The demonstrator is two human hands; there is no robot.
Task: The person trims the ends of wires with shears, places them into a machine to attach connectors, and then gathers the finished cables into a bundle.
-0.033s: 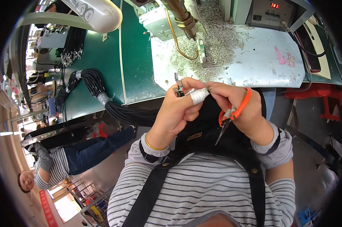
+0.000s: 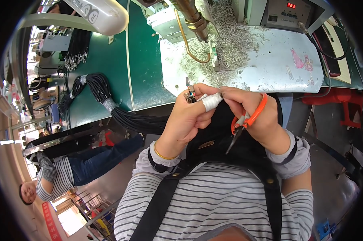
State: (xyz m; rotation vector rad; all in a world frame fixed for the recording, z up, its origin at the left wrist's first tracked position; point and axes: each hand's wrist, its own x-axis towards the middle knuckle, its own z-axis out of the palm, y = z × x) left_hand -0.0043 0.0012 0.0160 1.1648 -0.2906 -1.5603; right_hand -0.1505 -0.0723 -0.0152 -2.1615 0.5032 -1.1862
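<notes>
My left hand is closed, pinching a small metal connector with fine coloured wires between thumb and fingers. White tape wraps one of its digits. Orange-handled scissors hang from my right hand, a loop around the fingers and the dark blades pointing down toward my black apron. The fingertips of both hands meet beside the tape; whatever is pinched there is too small to make out. A bundle of black cables runs from the green table to behind my left wrist.
Ahead, a press-like machine stands over a pale board strewn with small metal bits. A control box with a red display is at far right. A lamp overhangs the green table. Another person stands left.
The scissors' blade tips have swung slightly to the left. Both hands stay in nearly the same place.
</notes>
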